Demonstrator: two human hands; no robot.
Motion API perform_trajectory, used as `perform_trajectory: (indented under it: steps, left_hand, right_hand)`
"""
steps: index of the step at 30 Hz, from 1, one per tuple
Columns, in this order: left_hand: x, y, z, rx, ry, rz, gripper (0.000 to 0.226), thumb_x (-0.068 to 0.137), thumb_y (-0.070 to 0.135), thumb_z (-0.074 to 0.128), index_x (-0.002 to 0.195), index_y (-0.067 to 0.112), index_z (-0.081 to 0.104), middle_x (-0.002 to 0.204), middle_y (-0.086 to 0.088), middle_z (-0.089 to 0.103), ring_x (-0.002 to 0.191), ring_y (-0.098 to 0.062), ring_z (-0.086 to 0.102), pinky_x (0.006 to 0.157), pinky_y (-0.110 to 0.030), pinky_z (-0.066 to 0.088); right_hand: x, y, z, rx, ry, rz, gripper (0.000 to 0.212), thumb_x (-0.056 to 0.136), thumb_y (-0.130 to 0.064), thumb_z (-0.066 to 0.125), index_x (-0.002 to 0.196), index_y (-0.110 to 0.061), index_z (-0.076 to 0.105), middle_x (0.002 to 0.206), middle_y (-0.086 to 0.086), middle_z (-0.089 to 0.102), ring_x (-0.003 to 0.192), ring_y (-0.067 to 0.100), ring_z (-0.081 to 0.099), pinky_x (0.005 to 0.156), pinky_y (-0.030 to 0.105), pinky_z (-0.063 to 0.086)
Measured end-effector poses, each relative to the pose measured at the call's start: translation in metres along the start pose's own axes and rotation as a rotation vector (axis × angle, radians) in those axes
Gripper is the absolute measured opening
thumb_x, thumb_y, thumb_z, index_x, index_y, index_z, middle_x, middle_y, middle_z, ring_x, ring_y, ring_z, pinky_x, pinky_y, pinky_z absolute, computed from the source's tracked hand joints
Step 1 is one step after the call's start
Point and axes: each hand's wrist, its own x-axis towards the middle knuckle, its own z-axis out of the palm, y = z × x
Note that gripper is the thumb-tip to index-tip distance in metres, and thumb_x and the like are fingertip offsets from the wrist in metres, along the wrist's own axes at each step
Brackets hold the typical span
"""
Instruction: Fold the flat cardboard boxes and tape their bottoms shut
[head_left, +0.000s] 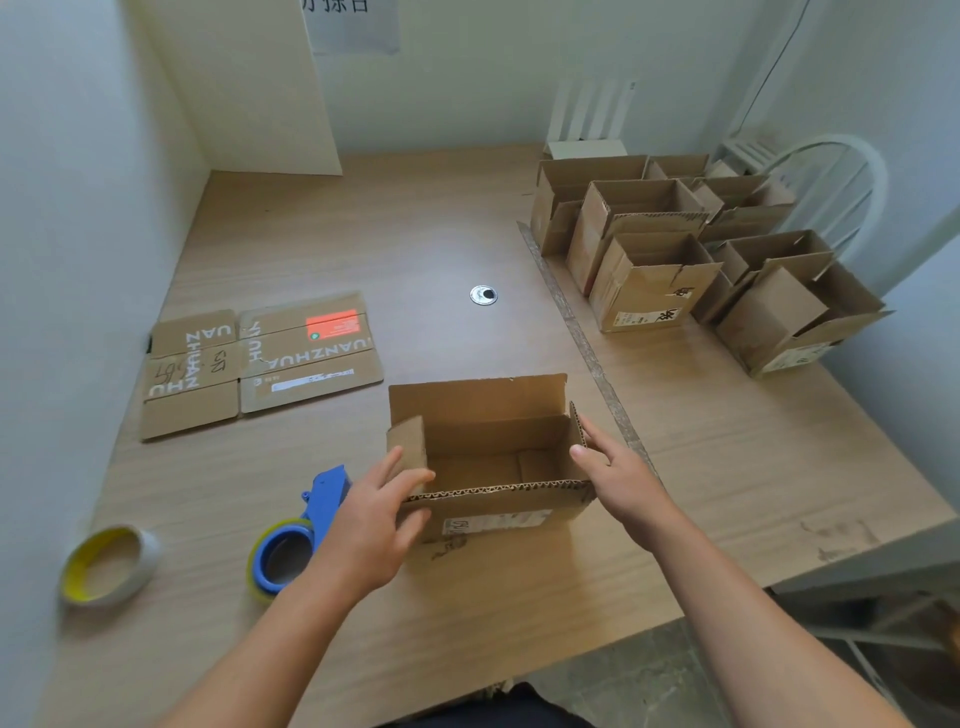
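1. Nearest on the left, a loose tape roll (109, 564) and a blue tape dispenser (311, 519) are laid on the table (415, 234). The dispenser is just beside the left hand (374, 525), so it could easily get knocked by that wrist if the box is swung leftwards.
2. The box (488, 452) is stood open side up at the near middle. Its near-left corner is gripped by the left hand, thumb over the rim and fingers curled on the outside. The right hand (618, 478) is kept slack, with straight fingers laid flat along the right flap, so it's more of a press than a grasp.
3. The taped seam can't be seen from above. If the box gets lifted by a one-sided grip like this, it could be skewed out of square, and a badly stuck bottom could be popped open.
4. Nothing is held in the box; only the closed bottom flaps are seen inside.
5. Further back on the left, a sheet of flat cardboard (260, 358) is left unfolded.
6. Far right, the finished boxes (649, 280) are crowded together, tops open, and no contents can be made out. The pile sits close to the table's right edge, so one could be shoved off if another is pushed in carelessly.
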Motion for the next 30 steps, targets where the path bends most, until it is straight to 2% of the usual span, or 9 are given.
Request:
perform_trajectory:
  steps: [4, 8, 12, 15, 17, 20, 23, 27, 30]
  left_hand:
    - [0.006, -0.007, 0.002, 0.089, -0.007, 0.098, 0.047, 0.088, 0.023, 0.071, 0.132, 0.033, 0.059, 0.164, 0.001, 0.011, 0.150, -0.022, 0.009, 0.118, -0.034, 0.016]
    - [0.004, -0.008, -0.002, 0.054, 0.041, 0.104, 0.035, 0.086, 0.020, 0.073, 0.120, 0.028, 0.065, 0.160, -0.001, 0.025, 0.145, -0.024, 0.027, 0.112, -0.034, 0.030]
    - [0.003, -0.005, -0.015, -0.050, 0.033, 0.067, 0.069, 0.078, 0.042, 0.077, 0.139, 0.045, 0.044, 0.159, 0.009, 0.023, 0.144, -0.013, 0.025, 0.112, -0.030, 0.027]
    - [0.022, 0.002, -0.031, -0.094, 0.073, 0.034, 0.081, 0.070, 0.066, 0.060, 0.145, 0.040, 0.039, 0.158, 0.006, 0.027, 0.144, -0.013, 0.024, 0.113, -0.029, 0.020]
    - [0.047, 0.007, -0.039, -0.060, 0.081, -0.012, 0.082, 0.075, 0.063, 0.059, 0.148, 0.032, 0.038, 0.159, 0.002, 0.027, 0.145, -0.018, 0.021, 0.114, -0.029, 0.018]
    - [0.084, 0.012, -0.040, 0.101, 0.011, -0.134, 0.079, 0.090, 0.041, 0.066, 0.155, 0.025, 0.025, 0.161, -0.004, 0.021, 0.147, -0.027, 0.017, 0.118, -0.039, 0.019]
    - [0.097, 0.013, -0.032, 0.159, -0.072, -0.217, 0.076, 0.093, 0.027, 0.063, 0.156, 0.019, 0.021, 0.155, -0.006, 0.030, 0.137, -0.028, 0.036, 0.111, -0.037, 0.033]
    - [0.090, 0.005, -0.029, 0.119, 0.050, -0.133, 0.038, 0.091, 0.013, 0.063, 0.128, 0.014, 0.056, 0.126, -0.004, 0.054, 0.105, -0.021, 0.053, 0.092, -0.029, 0.040]
    - [0.085, -0.002, -0.031, 0.075, 0.102, -0.063, 0.016, 0.085, 0.015, 0.073, 0.099, 0.017, 0.066, 0.096, 0.004, 0.059, 0.088, -0.017, 0.055, 0.085, -0.035, 0.048]
  right_hand:
    - [-0.003, -0.002, 0.002, -0.054, 0.049, -0.037, 0.053, 0.103, -0.027, 0.052, 0.151, -0.042, 0.035, 0.145, -0.006, 0.047, 0.119, 0.003, 0.045, 0.098, 0.026, 0.034]
    - [-0.002, -0.001, 0.007, -0.206, 0.007, -0.113, 0.058, 0.102, -0.032, 0.053, 0.153, -0.042, 0.029, 0.153, -0.006, 0.041, 0.121, 0.000, 0.042, 0.103, 0.026, 0.033]
    - [0.004, 0.000, 0.005, -0.210, 0.034, -0.119, 0.057, 0.101, -0.039, 0.052, 0.153, -0.043, 0.029, 0.153, -0.004, 0.040, 0.122, 0.005, 0.047, 0.106, 0.032, 0.037]
    - [0.007, 0.000, 0.004, -0.158, 0.086, -0.113, 0.056, 0.101, -0.037, 0.053, 0.153, -0.037, 0.034, 0.149, -0.003, 0.043, 0.120, 0.009, 0.052, 0.103, 0.032, 0.041]
    - [0.007, 0.001, 0.005, -0.153, 0.093, -0.120, 0.053, 0.102, -0.034, 0.052, 0.152, -0.035, 0.036, 0.146, -0.005, 0.045, 0.119, 0.007, 0.052, 0.099, 0.027, 0.039]
    - [0.007, 0.004, 0.008, -0.146, 0.108, -0.128, 0.050, 0.104, -0.030, 0.048, 0.152, -0.034, 0.037, 0.146, -0.006, 0.046, 0.120, 0.002, 0.048, 0.100, 0.024, 0.036]
    - [0.007, 0.007, 0.010, -0.132, 0.123, -0.115, 0.048, 0.105, -0.030, 0.043, 0.153, -0.031, 0.036, 0.151, -0.008, 0.044, 0.129, -0.001, 0.041, 0.107, 0.023, 0.032]
    - [0.007, 0.009, 0.011, -0.091, 0.147, -0.115, 0.047, 0.107, -0.027, 0.041, 0.153, -0.024, 0.036, 0.153, -0.011, 0.041, 0.129, -0.006, 0.035, 0.107, 0.016, 0.026]
    - [0.008, 0.012, 0.012, -0.085, 0.152, -0.120, 0.046, 0.107, -0.027, 0.041, 0.152, -0.024, 0.037, 0.152, -0.012, 0.041, 0.129, -0.008, 0.034, 0.107, 0.014, 0.024]
